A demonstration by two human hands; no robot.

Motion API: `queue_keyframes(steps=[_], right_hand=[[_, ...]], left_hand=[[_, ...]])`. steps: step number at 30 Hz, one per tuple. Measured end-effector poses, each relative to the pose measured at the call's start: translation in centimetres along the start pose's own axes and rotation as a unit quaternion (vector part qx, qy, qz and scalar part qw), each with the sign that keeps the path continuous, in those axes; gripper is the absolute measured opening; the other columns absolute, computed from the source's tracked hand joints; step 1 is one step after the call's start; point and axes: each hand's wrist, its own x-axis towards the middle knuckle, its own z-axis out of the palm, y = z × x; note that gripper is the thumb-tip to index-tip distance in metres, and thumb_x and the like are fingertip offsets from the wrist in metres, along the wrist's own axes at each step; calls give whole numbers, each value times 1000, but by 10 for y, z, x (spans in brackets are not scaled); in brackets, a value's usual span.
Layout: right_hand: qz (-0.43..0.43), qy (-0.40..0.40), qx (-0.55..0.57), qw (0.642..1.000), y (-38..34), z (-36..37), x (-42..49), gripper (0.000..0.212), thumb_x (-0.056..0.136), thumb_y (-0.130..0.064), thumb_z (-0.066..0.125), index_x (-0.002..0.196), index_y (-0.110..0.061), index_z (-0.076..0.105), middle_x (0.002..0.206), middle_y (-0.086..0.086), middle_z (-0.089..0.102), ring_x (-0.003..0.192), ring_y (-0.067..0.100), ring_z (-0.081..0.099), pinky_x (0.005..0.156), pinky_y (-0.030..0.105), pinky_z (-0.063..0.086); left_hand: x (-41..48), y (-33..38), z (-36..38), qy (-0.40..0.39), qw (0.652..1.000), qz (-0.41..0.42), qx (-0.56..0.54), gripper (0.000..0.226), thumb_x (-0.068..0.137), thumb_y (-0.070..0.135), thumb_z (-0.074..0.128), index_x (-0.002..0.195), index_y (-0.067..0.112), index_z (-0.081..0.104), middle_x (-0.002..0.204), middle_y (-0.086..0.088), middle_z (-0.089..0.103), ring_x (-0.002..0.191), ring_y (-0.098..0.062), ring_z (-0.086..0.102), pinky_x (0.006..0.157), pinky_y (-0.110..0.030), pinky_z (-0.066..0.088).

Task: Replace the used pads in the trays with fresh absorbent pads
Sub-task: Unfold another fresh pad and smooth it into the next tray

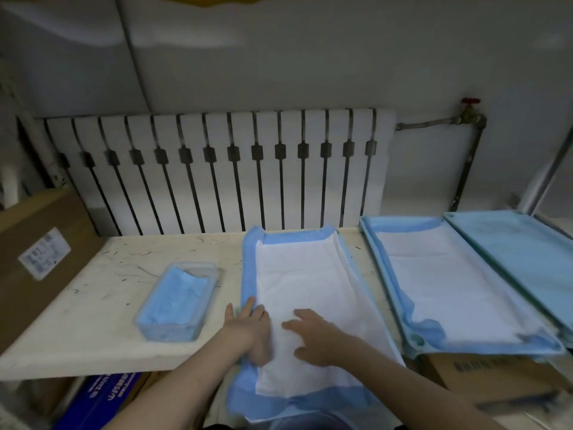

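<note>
Pressing down now: the left hand (251, 328) lies along the blue left border of the fresh pad (310, 268), fingers straight. The right hand (313, 335) sits just beside it, fingers spread flat on the white middle. Neither hand grips anything. The pad runs away from both hands across the table (93, 290). Left of the left hand sits a clear pack of blue pads (176, 305). Right of the right hand lies a lined tray (384, 274), with another tray (511, 252) beyond.

white pad (313, 283) edged blue (trays (387, 274) light blue too).
</note>
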Motion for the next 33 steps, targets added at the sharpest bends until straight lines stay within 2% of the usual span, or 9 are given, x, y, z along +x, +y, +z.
queue_keyframes(steps=[6,10,13,15,17,21,25,30,33], right_hand=[[72,19,18,997,28,-4,-38,72,92,-37,55,151,-20,17,159,6,4,146,21,8,117,35,16],[119,16,-3,993,41,-8,-51,66,89,-30,57,145,-10,26,146,15,26,136,31,29,108,37,31],[94,23,5,995,26,-7,-49,71,84,-28,66,142,-11,29,138,11,30,126,29,40,100,35,39],[41,14,32,999,11,-1,-47,83,78,-28,73,146,-15,26,142,8,27,129,26,37,105,34,37],[15,0,20,1000,1,5,-49,86,78,-26,74,148,-16,24,148,8,23,135,25,30,110,36,32],[80,-16,-6,997,23,-2,-62,82,77,-23,74,145,-15,28,146,9,25,133,27,34,107,36,36],[115,-19,-99,988,45,-15,-81,55,77,-15,72,124,-12,43,126,11,40,109,28,50,88,33,47],[118,34,-132,984,36,-16,-93,37,83,-10,62,117,-13,48,120,9,45,105,27,54,81,32,46],[147,42,-209,966,27,-16,-101,28,87,-1,54,114,-9,53,119,10,55,107,27,58,79,32,45]], left_hand=[[-3,-1,1,29,999,-10,-20,81,80,30,59,147,9,19,157,0,10,146,-25,-13,112,-63,-2],[-12,13,4,60,998,-7,1,50,84,26,54,131,14,43,145,-7,30,146,-31,-8,113,-62,-3],[-25,28,3,43,999,21,22,51,78,37,64,123,18,50,134,-8,43,141,-29,13,112,-61,6],[-31,33,4,35,999,24,33,58,70,43,72,118,19,50,125,-7,48,131,-27,27,109,-59,15],[-34,32,8,42,999,15,19,71,65,45,75,123,19,43,126,-7,46,130,-26,27,108,-61,15],[-31,24,15,48,999,6,-8,93,69,50,74,141,21,23,138,-5,33,139,-21,16,109,-63,6],[-22,23,21,58,998,-2,-12,82,74,34,73,139,21,25,138,-5,34,139,-21,17,108,-65,7],[-21,22,17,24,999,-1,-27,69,75,31,68,134,21,33,137,-5,36,138,-21,19,107,-65,11],[-24,21,14,17,1000,-1,-26,60,83,16,56,137,19,31,139,-6,33,140,-22,17,109,-65,11]])
